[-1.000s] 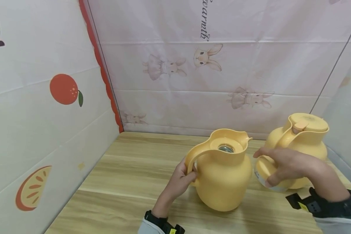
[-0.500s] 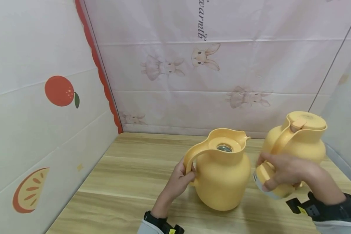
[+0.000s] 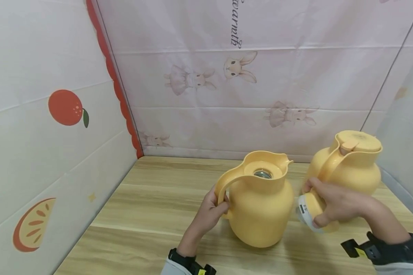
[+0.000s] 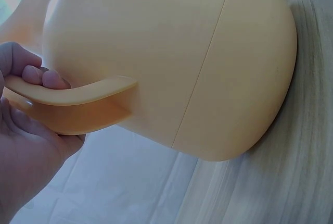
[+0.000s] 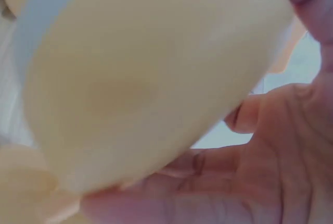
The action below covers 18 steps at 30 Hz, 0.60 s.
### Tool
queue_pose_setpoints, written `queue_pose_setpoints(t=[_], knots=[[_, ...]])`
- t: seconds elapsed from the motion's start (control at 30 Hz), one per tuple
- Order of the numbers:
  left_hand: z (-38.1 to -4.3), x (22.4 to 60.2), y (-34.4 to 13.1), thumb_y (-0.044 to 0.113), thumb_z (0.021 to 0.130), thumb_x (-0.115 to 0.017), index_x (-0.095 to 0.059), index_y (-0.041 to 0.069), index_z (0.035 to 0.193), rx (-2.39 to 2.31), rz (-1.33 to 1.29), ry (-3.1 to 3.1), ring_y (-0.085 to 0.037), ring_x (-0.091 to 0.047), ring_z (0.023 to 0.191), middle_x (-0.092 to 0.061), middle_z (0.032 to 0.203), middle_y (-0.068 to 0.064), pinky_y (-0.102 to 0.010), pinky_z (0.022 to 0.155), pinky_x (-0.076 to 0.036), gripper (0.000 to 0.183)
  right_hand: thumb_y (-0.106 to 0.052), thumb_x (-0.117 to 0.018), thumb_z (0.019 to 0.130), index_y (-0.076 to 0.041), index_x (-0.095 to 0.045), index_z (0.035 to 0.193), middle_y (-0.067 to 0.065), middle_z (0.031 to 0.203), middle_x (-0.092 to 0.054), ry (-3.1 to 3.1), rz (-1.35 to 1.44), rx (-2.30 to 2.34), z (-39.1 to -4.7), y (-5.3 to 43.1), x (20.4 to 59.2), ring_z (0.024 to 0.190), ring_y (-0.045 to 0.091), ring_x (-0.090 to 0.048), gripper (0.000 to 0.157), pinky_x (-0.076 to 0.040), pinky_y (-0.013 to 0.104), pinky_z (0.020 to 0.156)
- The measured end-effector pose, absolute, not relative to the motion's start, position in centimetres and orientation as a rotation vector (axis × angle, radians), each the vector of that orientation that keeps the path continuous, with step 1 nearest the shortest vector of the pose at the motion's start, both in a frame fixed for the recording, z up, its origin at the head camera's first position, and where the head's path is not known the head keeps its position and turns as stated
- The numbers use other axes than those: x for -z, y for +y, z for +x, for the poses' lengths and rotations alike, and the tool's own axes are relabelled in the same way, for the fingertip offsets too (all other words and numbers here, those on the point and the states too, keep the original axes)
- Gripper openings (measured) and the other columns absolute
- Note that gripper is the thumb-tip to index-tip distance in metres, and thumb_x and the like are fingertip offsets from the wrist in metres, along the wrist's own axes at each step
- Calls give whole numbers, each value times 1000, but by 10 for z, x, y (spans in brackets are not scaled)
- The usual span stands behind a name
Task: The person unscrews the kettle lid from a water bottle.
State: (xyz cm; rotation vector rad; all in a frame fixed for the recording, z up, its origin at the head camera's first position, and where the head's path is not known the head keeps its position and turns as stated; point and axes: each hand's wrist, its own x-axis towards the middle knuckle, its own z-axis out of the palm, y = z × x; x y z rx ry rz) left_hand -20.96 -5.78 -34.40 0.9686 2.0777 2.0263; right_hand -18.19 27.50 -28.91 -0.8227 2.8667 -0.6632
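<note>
Head: at three o'clock from the uncovered vacuum jug (image 3: 261, 214) on the tabletop (image 3: 148, 206), the lid (image 3: 316, 206) has tipped further jugward; lid work seems under way. Left wrist: left hand (image 4: 27, 153) curls round the handle (image 4: 88, 92). Right wrist, blurred: right hand (image 5: 276, 153) apparently pinches the lid.

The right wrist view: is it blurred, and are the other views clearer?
Right wrist view: yes, the held lid looks soft, the right hand clearer; head view: the open jug looks fairly sharp; left wrist view: clearer, with glare top left.
</note>
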Motion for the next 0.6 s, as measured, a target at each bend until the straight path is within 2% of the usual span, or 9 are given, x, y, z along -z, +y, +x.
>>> queue_pose_setpoints(t=[0.23, 0.43, 0.6], knots=[[-209, 343, -58, -12, 79, -42, -40, -13, 92, -2030, 967, 2078, -11, -43, 62, -45, 72, -7, -24, 56, -36, 13, -27, -80, 52, -11, -46, 123, 3, 89, -48, 2989, -833, 724, -174, 290, 305, 72, 9, -43, 80, -41, 26, 54], [-210, 344, -58, -12, 78, -43, -41, -13, 91, -2047, 968, 2072, -12, -43, 61, -46, 72, -9, -21, 54, -37, 13, -34, -84, 50, -4, -52, 121, 6, 98, -54, 3119, -764, 795, -170, 289, 314, 78, 16, -45, 84, -42, 32, 59], [-209, 344, -58, -11, 78, -43, -41, -13, 92, -2041, 959, 2077, -12, -42, 61, -46, 72, -9, -22, 55, -36, 14, -27, -85, 52, -2, -50, 121, 7, 97, -53, 3100, -714, 944, -165, 290, 320, 78, 13, -47, 82, -45, 31, 56]])
